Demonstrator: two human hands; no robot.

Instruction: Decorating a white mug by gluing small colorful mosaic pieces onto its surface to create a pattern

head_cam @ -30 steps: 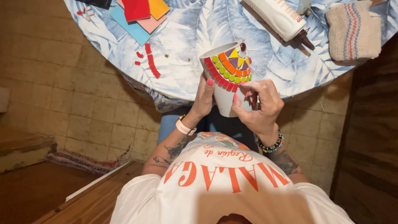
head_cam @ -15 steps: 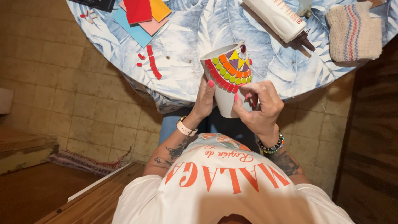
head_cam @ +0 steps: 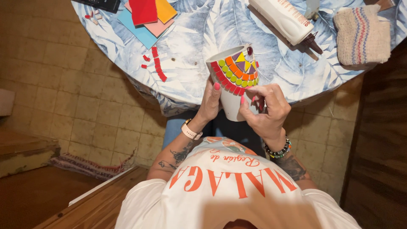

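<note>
Near the centre of the frame, a white cup (head_cam: 234, 91) is tilting over the near edge of the round table (head_cam: 195, 38) with its blue leaf-patterned cloth. Arcs of small mosaic tiles are covering the cup's side: red outermost, then green dots, then orange, with yellow and purple triangles and a dark red bead near the rim. The left hand (head_cam: 210, 104) is cradling the cup, fingers curled against its wall. The right hand (head_cam: 265, 110) is closing around the cup's other side, fingertips pressing at the red row. Loose red tile pieces (head_cam: 157, 63) are lying left of the cup.
</note>
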